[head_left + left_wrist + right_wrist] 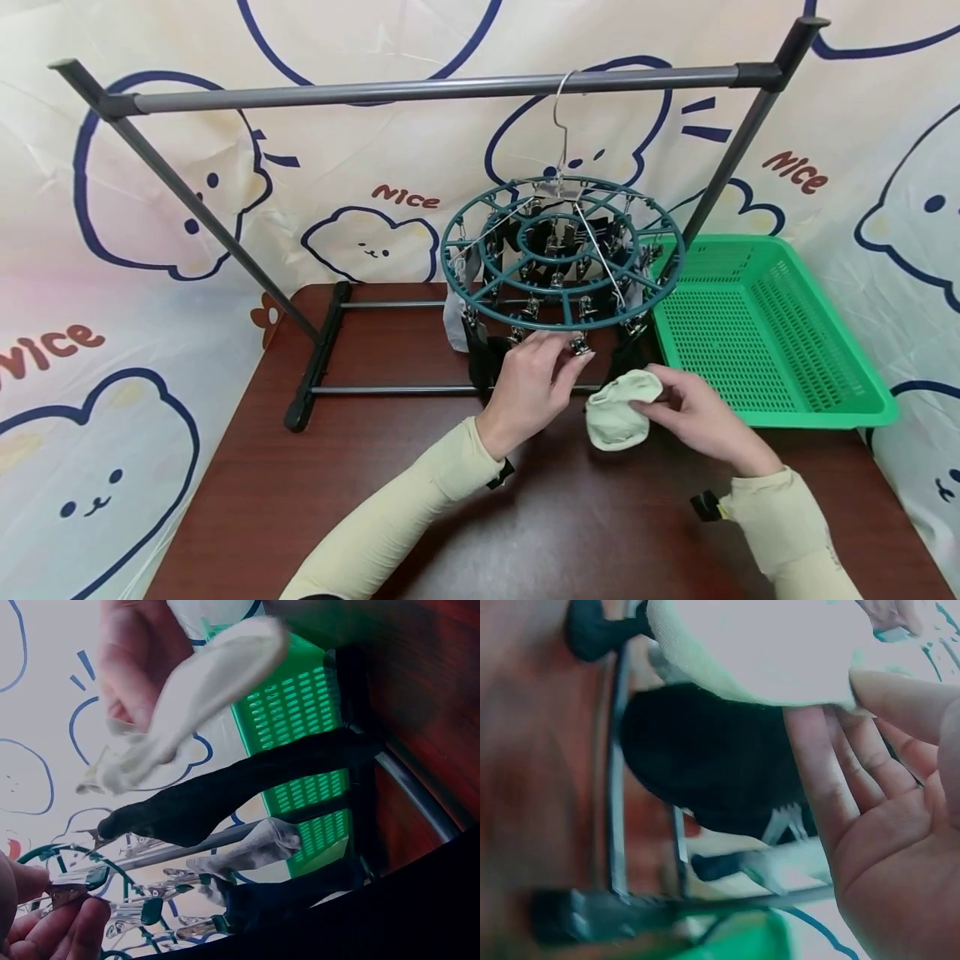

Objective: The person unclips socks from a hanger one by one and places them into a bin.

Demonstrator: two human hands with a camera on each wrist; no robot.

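**Pale sock in one hand, clip in the other**

Nearest, the right hand (705, 423) pinches the pale green sock (618, 414) at its 3 o'clock edge, thumb against fingers. The sock looks light, soft and limp, unlikely to break or slip; a narrow pinch on a doubled edge should keep it from folding. Towards 10 o'clock from it, the left hand (528, 379) pinches a metal clip (579, 344) at the round hanger's (555, 326) 6 o'clock; whether the clip is parted, I cannot tell. Dark socks (489, 358) hang around 7 o'clock. Farther, the green basket (750, 342) sits at the sock's 2 o'clock; the rack (337, 97) crosses behind at 12.
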